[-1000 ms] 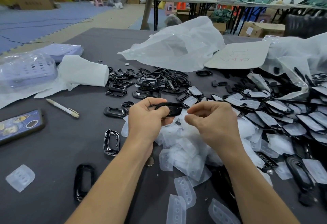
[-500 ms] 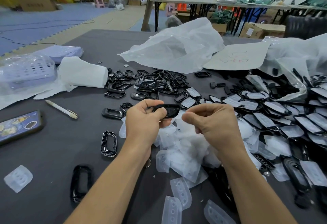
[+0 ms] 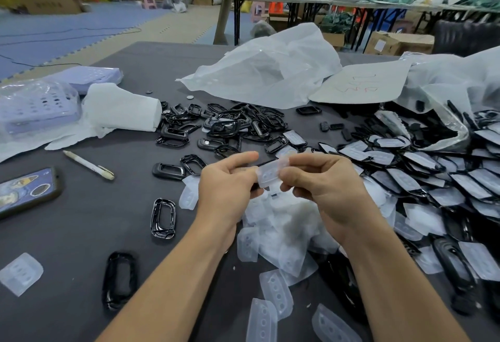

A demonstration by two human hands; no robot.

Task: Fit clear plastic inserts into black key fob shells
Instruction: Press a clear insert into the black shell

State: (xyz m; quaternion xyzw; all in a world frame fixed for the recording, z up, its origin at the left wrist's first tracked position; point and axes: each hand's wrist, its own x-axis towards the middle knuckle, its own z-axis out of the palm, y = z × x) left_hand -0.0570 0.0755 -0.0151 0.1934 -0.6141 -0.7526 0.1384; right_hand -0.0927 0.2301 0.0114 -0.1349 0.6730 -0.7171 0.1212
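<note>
A clear plastic insert with small round holes is held between both hands above the table's middle. My left hand pinches its left end, and a black shell shows only as a dark sliver under the fingers. My right hand grips the insert's right end with curled fingers. Below the hands lies a heap of clear inserts. Empty black key fob shells are piled behind the hands. Shells fitted with inserts spread out to the right.
A phone and a pen lie at the left on the dark table. Loose shells and a stray insert sit near the front left. White plastic bags and lilac baskets lie behind.
The black shell that showed between the hands is now mostly hidden, and a clear insert sits on top of it, gripped by both hands. The hands stay in the same place.
</note>
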